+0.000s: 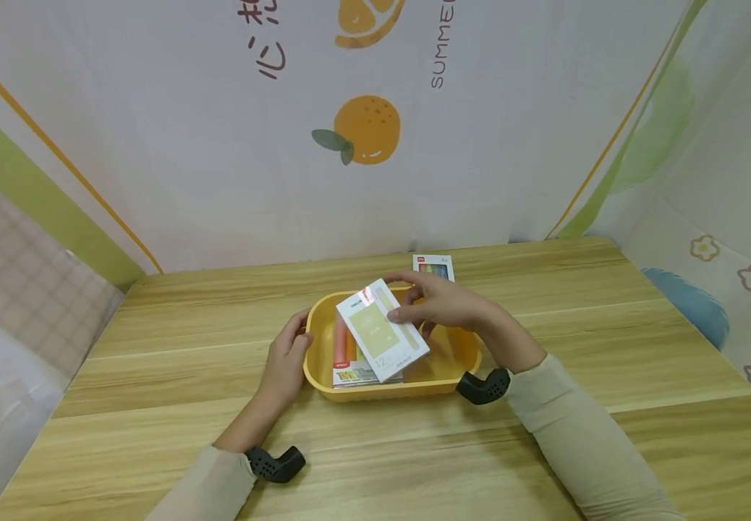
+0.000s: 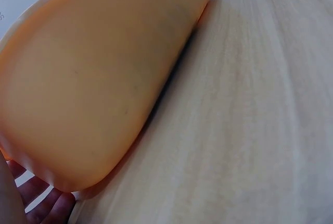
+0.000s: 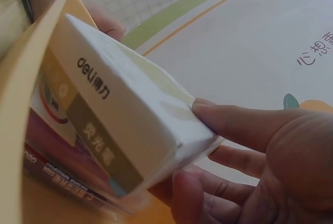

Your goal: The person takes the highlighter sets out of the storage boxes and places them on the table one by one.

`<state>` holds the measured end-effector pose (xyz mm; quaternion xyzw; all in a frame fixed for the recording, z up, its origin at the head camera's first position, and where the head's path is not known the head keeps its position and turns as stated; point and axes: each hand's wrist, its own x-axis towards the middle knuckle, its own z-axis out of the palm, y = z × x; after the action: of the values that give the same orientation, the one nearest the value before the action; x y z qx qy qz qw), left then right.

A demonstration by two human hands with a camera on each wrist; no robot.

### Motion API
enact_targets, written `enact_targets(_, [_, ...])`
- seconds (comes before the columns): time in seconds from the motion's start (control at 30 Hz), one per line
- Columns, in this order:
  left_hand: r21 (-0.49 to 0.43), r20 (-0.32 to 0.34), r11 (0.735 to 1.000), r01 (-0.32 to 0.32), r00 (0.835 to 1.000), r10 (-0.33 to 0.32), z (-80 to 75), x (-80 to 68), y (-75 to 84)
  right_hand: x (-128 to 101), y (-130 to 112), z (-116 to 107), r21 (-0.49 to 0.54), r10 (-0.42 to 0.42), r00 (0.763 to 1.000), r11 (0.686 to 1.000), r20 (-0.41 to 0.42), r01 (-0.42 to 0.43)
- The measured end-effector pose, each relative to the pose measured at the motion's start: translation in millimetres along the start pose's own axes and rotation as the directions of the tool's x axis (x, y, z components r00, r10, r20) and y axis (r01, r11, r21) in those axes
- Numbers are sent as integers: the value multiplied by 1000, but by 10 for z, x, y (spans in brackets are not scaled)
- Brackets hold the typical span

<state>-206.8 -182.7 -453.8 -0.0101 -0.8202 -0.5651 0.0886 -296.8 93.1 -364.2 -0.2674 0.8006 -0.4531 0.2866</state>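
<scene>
Light wood-grain table (image 1: 545, 325), planks running left-right, backed by printed cloth walls. Yellow oval tray (image 1: 460, 362) sits directly on it near centre. Small white box of coloured pens (image 1: 434, 266) lies flat on the table just behind the tray's far rim.

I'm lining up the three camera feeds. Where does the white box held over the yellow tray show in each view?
Head: white box at centre, above the yellow tray.
Left wrist: not in view; only the tray's outer wall.
Right wrist: box fills the left-centre, held by the right hand.
Shared landmark: the yellow tray.
</scene>
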Motion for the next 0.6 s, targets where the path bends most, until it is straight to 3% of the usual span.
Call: enact_targets(0.6, [11, 6, 1000, -7, 1000, 7, -9, -2, -2, -69, -3, -141, 24, -47, 998, 999, -31, 48])
